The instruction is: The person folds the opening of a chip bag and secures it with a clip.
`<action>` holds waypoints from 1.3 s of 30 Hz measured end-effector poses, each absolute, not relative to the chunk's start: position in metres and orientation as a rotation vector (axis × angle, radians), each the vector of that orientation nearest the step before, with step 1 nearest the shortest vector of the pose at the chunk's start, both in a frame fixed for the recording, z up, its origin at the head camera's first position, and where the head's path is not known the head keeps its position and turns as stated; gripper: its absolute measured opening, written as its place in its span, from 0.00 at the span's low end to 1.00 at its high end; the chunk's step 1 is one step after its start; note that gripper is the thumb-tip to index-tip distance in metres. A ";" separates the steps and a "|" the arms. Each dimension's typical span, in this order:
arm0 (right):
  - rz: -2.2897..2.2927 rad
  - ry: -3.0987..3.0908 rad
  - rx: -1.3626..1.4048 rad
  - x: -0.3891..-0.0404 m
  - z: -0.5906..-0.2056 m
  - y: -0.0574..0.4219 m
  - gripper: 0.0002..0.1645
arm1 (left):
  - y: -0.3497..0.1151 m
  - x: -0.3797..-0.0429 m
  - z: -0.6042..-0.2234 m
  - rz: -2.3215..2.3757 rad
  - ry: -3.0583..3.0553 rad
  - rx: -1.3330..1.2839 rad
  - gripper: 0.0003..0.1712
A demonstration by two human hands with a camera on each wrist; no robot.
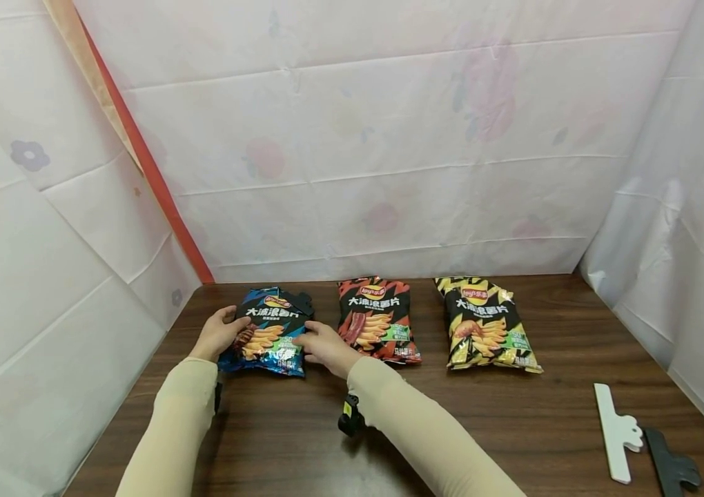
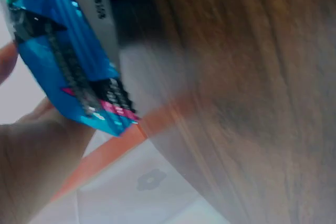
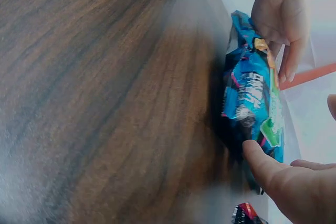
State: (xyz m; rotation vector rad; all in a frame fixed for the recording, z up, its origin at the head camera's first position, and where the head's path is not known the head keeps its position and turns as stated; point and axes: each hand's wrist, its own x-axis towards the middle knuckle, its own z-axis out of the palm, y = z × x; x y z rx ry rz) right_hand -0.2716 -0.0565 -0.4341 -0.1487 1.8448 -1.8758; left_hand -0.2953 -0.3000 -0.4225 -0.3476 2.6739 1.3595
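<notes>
Steadying, it seems, one blue chip bag (image 1: 268, 338) between two hands: head view lists it face up at the left of the row on the wooden table (image 1: 482, 414), a black clip (image 1: 302, 302) at its upper right corner, grip on the film unclear. Left hand (image 1: 218, 337): at the left edge, loosely spread, thumb on the face. Right hand (image 1: 330, 351): at the right edge, fingers extended, touching, not clenched. Alongside, just to the right: one red bag (image 1: 377, 321); farther right, one yellow bag (image 1: 487, 326). Left wrist view: the bag's blue side and crimped end; fingers mostly out of frame. Right wrist view: right index finger nearly straight against the side, left hand at the far end. Handling note, as judged: light, even pressure from both edges suits this puffy pack; fingers best kept off the clip, and clear of the red neighbour.
</notes>
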 end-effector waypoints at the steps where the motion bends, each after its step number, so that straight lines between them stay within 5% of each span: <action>1: -1.881 1.837 -0.151 -0.272 -0.433 -0.056 0.40 | -0.299 -0.295 -0.422 1.371 2.682 -0.354 0.41; 20: -2.046 1.804 -0.265 -0.263 -0.405 0.002 0.30 | -0.262 -0.284 -0.407 1.416 2.935 -0.320 0.35; 39: -2.114 2.052 -0.163 -0.276 -0.403 0.110 0.31 | -0.202 -0.264 -0.402 1.588 2.836 0.056 0.31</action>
